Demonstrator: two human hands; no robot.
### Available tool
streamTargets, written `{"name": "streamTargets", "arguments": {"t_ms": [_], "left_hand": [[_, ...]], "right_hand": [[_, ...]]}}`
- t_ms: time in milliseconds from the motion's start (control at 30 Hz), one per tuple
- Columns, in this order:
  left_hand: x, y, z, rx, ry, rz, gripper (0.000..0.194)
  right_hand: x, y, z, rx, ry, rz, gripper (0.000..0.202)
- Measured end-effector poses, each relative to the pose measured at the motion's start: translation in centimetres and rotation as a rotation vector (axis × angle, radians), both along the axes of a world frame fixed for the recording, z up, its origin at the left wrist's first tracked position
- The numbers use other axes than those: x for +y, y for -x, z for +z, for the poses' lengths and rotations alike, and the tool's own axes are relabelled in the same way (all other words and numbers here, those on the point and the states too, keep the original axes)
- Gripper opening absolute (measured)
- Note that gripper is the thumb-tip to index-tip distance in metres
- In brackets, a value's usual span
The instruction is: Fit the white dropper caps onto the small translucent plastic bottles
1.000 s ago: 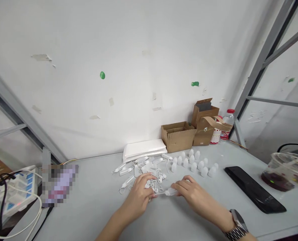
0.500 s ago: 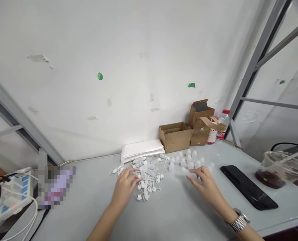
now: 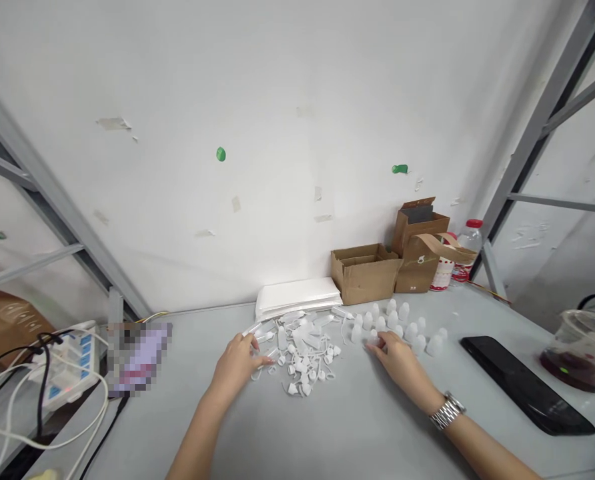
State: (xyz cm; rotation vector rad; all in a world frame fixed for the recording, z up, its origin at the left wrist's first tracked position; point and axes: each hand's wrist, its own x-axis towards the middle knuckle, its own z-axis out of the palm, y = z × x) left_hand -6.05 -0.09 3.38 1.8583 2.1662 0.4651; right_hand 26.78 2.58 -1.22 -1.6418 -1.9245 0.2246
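Observation:
My left hand [image 3: 235, 370] is at the left edge of a loose pile, thumb and index finger apart, with clear plastic tubes [image 3: 271, 353] by the fingertips. In the pile lie small white caps [image 3: 302, 367] with thin loops, beside more clear pieces. To the right stand several small translucent white bottles [image 3: 404, 311], rounded at the top. My right hand [image 3: 397, 363], a metal watch on its wrist, has thumb and fingers closed about a small bottle [image 3: 374, 335] at the near left of that group; the fingers partly hide it.
Behind the pile lies a stack of white sheets or envelopes [image 3: 297, 293]. An opened cardboard box [image 3: 370, 279], a brown paper bag [image 3: 415, 270] and a red-capped bottle [image 3: 470, 240] stand by the wall. On the right are a black elongated object [image 3: 527, 387] and a clear tub [image 3: 572, 360]; left, a power strip [image 3: 75, 367].
The view has swung left. My left hand has shifted slightly left across the pile's edge. My right hand has moved in to the near left side of the bottle group, its fingers closing.

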Motion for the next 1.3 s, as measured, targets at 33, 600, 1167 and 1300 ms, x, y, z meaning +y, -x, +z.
{"name": "streamTargets", "arguments": {"t_ms": [33,600,1167,1300], "left_hand": [[-0.1,0.1,-0.2,0.016,0.037,-0.005,0.028],[-0.4,-3.3,-0.3,-0.24,-0.237,-0.265,0.014],[-1.0,-5.1,-0.8,-0.326,-0.257,-0.391,0.036],[-1.1,-5.3,-1.1,-0.379,-0.25,-0.294,0.035]], "right_hand": [[-0.3,-0.1,0.0,-0.003,-0.019,-0.006,0.024],[0.4,8.5,4.2,0.444,0.227,0.463,0.04],[-1.4,9.0,2.9,0.428,0.257,0.616,0.026],[-1.8,9.2,3.2,0.352,0.217,0.624,0.023]]}}
